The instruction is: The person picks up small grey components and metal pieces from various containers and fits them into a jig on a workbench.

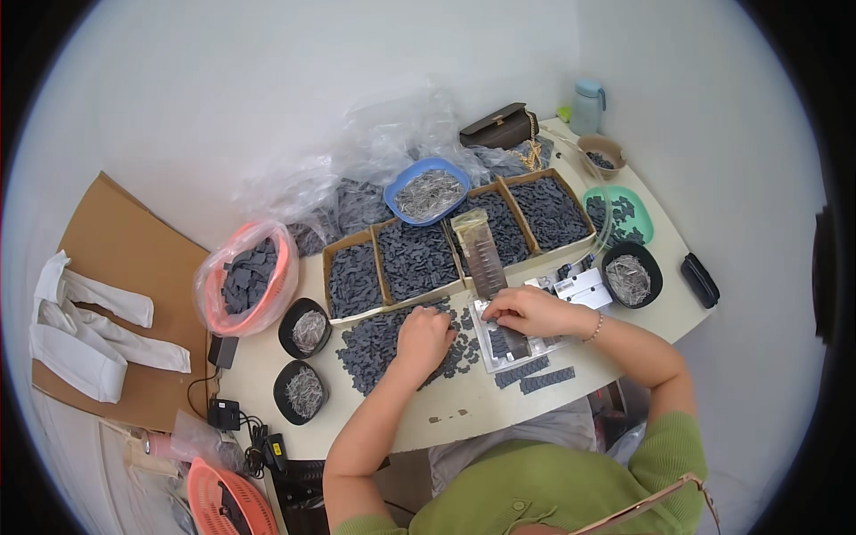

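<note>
Left hand point(424, 339) lies palm down, fingers loosely curled, on a loose heap of small dark pieces point(379, 343) spread over the pale tabletop point(464, 415); whether it pinches any piece, cannot tell. Right hand point(526, 310) rests with fingers bent on a narrow clear tray point(504, 343) just beside the heap, fingertips pressing on the dark pieces lined up inside it; grip not visible. Two short rows of joined pieces point(535, 374) lie near the front edge, apart from the tray. Behind the hands, a row of cardboard boxes point(415, 259) filled with the same dark pieces closes off the back. Two black bowls of metal pins point(308, 361) sit to the left, a third point(631, 275) to the right. Bare tabletop remains only along the curved front edge.
</note>
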Demonstrator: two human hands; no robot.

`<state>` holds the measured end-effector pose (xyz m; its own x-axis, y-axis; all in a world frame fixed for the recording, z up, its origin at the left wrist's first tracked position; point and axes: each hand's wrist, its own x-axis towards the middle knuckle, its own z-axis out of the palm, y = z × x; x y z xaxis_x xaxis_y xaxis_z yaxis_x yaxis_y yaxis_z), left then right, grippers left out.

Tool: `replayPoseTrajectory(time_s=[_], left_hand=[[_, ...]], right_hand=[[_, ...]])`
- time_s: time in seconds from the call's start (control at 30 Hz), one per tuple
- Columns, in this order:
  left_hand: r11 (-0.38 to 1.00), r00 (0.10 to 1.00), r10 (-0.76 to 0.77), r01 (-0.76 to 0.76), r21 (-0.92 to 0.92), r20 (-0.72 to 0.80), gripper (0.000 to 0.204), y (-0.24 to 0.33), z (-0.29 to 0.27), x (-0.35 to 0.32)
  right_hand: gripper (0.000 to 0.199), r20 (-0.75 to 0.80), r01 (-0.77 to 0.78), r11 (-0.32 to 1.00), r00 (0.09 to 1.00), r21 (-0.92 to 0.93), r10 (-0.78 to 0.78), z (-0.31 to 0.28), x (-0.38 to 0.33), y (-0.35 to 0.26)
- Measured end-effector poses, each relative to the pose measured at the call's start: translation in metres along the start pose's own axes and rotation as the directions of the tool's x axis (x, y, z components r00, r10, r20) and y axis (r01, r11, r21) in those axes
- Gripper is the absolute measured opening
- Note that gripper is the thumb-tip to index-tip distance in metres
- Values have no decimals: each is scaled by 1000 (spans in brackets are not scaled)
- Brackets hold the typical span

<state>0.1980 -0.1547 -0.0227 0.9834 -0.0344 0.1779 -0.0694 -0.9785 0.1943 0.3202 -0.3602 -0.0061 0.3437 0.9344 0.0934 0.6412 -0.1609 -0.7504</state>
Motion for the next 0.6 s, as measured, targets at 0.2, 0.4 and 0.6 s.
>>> replayPoseTrajectory(time_s=[0.2, 0.4, 0.6], left_hand=[[1000, 998, 2, -4, -28, -60, 10, 1, 4, 6], [899, 964, -62, -59, -434, -260, 13, 22, 3, 4], [881, 931, 6, -178, -438, -366, 15, 29, 24, 10]], right_hand=[[16, -121, 131, 895, 972, -426, -200, 19, -9, 11], [16, -148, 249, 742, 894, -623, -424, 31, -22, 5], [22, -131, 247, 734, 900, -632, -416, 31, -20, 9]])
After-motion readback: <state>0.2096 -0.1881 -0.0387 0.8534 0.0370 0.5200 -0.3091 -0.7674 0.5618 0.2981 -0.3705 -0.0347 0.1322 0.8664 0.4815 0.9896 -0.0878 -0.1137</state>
